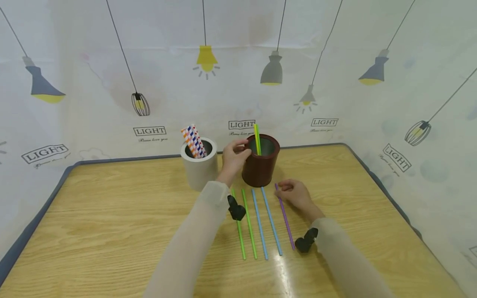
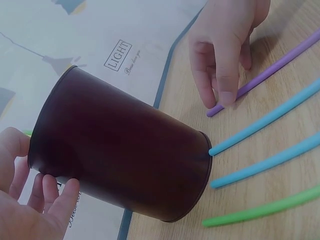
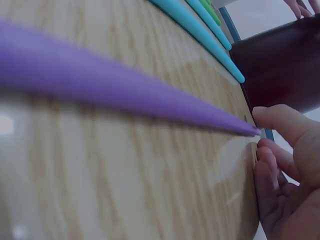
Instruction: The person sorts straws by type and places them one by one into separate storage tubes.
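Note:
At the rim of a dark brown cup [image 1: 259, 170], my left hand [image 1: 234, 159] holds on from the left side, its fingers touching the wall. One yellow-green straw pair [image 1: 257, 140] leans inside that cup. My right hand [image 1: 296, 194] pinches the far end of a purple straw [image 1: 286, 223], which lies on the table; in the right wrist view the straw's tip [image 3: 252, 131] sits between thumb and finger. To its left lie two blue straws [image 1: 271, 221] and two green straws [image 1: 249, 223], roughly side by side.
Left of the brown cup stands a white cup [image 1: 201, 171] with several patterned paper straws [image 1: 194, 142]. The wooden table [image 1: 112, 215] has a dark edge. Behind it hangs a backdrop [image 1: 167, 62] printed with lamps.

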{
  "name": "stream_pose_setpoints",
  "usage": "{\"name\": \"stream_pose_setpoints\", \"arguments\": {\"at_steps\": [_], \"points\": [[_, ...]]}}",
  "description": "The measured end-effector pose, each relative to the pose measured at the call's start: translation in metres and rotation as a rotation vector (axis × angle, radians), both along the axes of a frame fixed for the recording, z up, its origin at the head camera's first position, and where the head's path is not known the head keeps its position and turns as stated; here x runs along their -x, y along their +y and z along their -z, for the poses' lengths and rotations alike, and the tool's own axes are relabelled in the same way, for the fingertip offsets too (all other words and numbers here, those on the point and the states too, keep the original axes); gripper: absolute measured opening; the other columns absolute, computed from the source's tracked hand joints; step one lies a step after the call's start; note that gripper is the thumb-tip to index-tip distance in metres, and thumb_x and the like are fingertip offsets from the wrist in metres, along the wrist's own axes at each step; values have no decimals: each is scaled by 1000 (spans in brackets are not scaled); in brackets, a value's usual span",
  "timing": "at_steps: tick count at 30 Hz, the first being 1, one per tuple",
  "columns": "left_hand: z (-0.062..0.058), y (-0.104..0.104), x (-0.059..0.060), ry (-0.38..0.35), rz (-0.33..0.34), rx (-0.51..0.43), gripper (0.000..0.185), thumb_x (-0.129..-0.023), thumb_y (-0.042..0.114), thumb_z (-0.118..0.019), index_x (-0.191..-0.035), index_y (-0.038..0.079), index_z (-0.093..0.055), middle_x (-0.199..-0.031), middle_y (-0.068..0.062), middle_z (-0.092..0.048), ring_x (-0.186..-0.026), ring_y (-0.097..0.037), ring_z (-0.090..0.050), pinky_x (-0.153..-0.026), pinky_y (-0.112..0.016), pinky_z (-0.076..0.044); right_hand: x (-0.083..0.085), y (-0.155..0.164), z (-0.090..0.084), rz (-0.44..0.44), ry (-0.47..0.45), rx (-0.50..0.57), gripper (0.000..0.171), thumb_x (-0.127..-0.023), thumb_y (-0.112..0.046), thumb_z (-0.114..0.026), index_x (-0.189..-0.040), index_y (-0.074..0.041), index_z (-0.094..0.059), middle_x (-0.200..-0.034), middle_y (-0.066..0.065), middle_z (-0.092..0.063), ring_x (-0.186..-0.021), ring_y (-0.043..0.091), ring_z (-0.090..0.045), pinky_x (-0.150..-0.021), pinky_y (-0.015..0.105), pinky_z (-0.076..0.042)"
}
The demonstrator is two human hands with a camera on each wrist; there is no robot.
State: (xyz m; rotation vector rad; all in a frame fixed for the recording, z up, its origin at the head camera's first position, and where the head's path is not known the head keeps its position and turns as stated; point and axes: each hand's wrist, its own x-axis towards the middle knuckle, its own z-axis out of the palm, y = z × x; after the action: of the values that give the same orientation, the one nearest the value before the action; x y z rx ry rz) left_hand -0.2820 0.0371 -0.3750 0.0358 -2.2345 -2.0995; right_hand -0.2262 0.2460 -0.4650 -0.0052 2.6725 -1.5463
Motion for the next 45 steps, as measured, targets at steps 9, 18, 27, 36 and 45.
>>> {"name": "stream_pose_setpoints", "arguments": {"at_steps": [9, 18, 27, 36, 45], "points": [[-1, 0, 1, -9, -9, 8, 30, -79, 3, -63, -109, 6, -65, -99, -12, -59, -78, -16, -54, -60, -24, -48, 2, -2, -2, 17, -16, -19, 35, -74, -6, -74, -104, 7, -62, -88, 13, -59, -74, 16, -54, -62, 22, -44], [-2, 1, 0, -6, -18, 11, 30, -78, 2, -63, -108, 6, -65, -97, -11, -59, -78, -16, -53, -59, -24, -48, 4, 1, -3, -14, -37, -1, 37, -73, -5, -74, -105, 9, -61, -89, 14, -59, -74, 14, -54, -63, 20, -46], [-2, 0, 0, -10, -7, 17, 30, -79, 3, -63, -109, 6, -65, -99, -12, -59, -83, -19, -56, -62, -26, -50, 5, 2, -5, -13, -61, 30, 36, -74, 0, -71, -106, 12, -59, -87, 13, -60, -71, 11, -55, -61, 18, -48], [-1, 0, -1, -17, -4, 2, 30, -80, 3, -63, -110, 7, -64, -99, -11, -58, -83, -19, -57, -63, -25, -49, 4, 1, -7, -11, -67, 31, 32, -77, 4, -65, -107, 13, -59, -91, 19, -62, -72, 12, -57, -61, 19, -48], [-3, 0, -3, -23, -8, -11, 31, -80, 3, -62, -110, 6, -64, -98, -11, -57, -83, -17, -55, -63, -24, -48, 3, 0, -7, 16, -65, -21, 30, -80, 0, -57, -109, 9, -61, -89, 14, -62, -73, 13, -54, -62, 20, -45]]}}
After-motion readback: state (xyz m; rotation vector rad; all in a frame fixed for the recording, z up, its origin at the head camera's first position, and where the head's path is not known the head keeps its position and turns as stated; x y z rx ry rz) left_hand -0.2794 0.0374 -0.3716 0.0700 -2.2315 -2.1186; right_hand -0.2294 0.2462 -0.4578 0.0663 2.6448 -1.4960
